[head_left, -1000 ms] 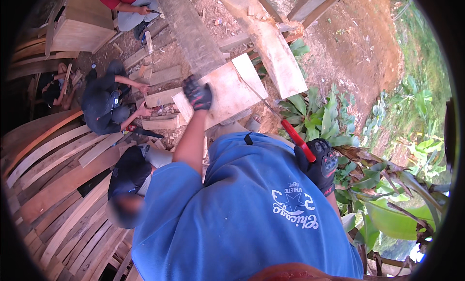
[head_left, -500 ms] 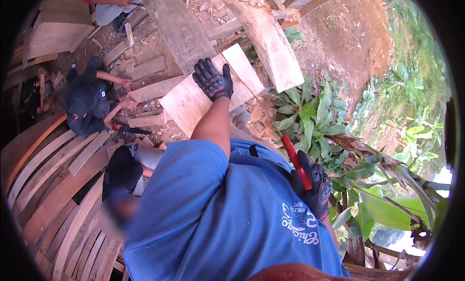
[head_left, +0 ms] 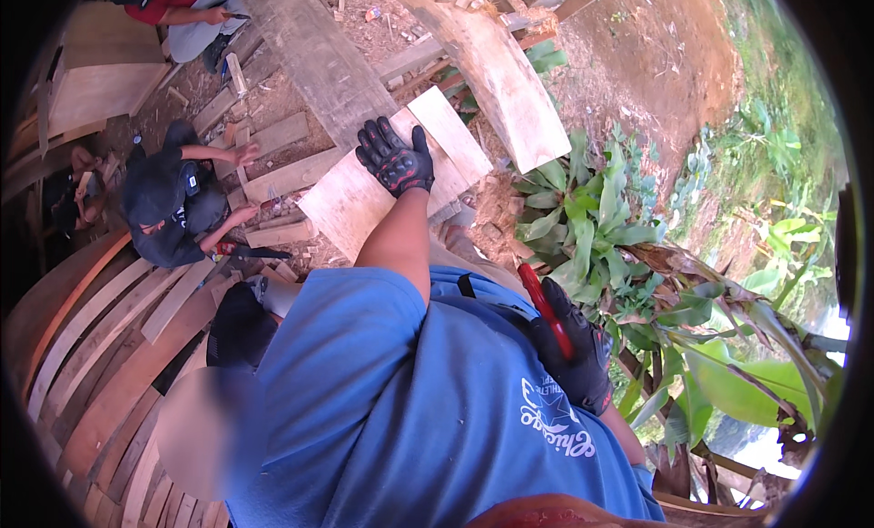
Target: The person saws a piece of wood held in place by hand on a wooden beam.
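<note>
My left hand point(head_left: 397, 157), in a black glove with red marks, lies flat with fingers spread on a pale wooden board point(head_left: 341, 205). A narrower pale strip point(head_left: 452, 132) lies along the board's right side, with a thin straight line between the two. Closer to my body on the right, my right hand point(head_left: 580, 350), also gloved, is closed around the red handle of a saw point(head_left: 546, 311). The handle points up and left toward the board. Its thin blade is seen nearly edge-on and is hard to make out.
A long grey plank point(head_left: 314, 59) runs beyond the board. A thick pale plank point(head_left: 510, 100) lies right of it, above leafy plants point(head_left: 587, 200). A person in black point(head_left: 168, 205) crouches at left among wood pieces; curved planks point(head_left: 100, 346) are stacked lower left.
My right hand and the saw handle have shifted slightly left and down. My left hand stays flat on the board. The person in black has moved their hands apart.
</note>
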Available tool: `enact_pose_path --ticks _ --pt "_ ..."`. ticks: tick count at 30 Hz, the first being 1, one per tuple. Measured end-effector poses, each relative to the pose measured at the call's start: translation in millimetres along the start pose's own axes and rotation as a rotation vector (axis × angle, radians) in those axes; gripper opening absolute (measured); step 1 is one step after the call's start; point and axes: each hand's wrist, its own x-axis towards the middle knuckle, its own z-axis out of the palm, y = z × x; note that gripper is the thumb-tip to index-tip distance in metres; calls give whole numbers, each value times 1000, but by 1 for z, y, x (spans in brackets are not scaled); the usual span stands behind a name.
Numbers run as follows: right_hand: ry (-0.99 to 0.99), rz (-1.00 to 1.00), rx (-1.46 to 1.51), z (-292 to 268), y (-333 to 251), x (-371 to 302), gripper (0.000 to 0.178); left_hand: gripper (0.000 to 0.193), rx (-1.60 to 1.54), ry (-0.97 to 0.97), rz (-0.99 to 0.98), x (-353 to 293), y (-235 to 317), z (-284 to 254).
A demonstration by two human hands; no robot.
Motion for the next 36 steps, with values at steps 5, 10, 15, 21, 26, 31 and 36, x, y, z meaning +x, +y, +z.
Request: enact_pose_path --ticks 5,10,15,21,26,31,36 --pt "-1 117 52 2 6 2 52 84 -4 13 14 0 1 -1" --pt "56 87 36 -5 0 12 50 84 -13 28 19 0 -3 4" --pt "61 63 81 -6 6 16 50 84 -12 -4 0 2 -5 -3" --pt "65 65 67 -8 15 16 48 84 -46 9 23 1 0 0" --pt "33 249 104 -8 16 29 46 82 -32 14 13 3 -5 -2" --pt "-19 276 84 -15 4 36 44 81 -49 17 26 4 2 -1" --pt "1 55 88 1 27 52 44 81 -26 42 14 2 -4 2"
